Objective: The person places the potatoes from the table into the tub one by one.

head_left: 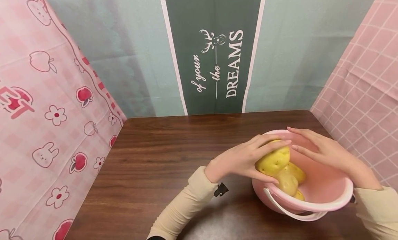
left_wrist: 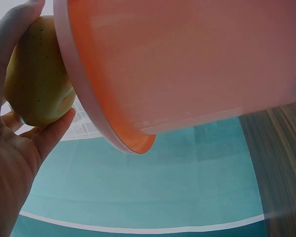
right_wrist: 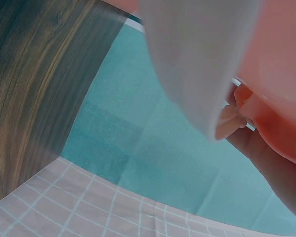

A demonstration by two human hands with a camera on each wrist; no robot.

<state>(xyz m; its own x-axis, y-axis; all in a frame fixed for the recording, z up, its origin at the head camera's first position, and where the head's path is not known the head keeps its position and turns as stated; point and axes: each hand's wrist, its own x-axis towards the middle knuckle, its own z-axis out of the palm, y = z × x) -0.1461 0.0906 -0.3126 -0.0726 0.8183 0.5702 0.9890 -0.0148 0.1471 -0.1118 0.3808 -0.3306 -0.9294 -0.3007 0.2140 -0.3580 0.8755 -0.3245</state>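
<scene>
My left hand [head_left: 237, 157] holds a yellow potato [head_left: 275, 161] at the left rim of a pink bucket [head_left: 329, 207]. Its thumb lies along the lower side of the potato and the fingers spread over the top. In the left wrist view this potato [left_wrist: 38, 74], dotted with small dark specks, sits right beside the bucket's rim [left_wrist: 84, 94]. Several more potatoes [head_left: 287, 183] lie inside the bucket. My right hand [head_left: 329, 155] grips the bucket's far right rim, thumb inside; its other fingers are partly hidden. In the right wrist view the fingers [right_wrist: 229, 123] are at the rim.
The bucket's white handle [head_left: 289, 212] hangs down at its front. It stands on the right of a dark wooden table [head_left: 155, 167]. Printed cloths hang around: pink-patterned [head_left: 59, 139] at left, green [head_left: 214, 11] behind, pink grid [head_left: 370, 88] at right.
</scene>
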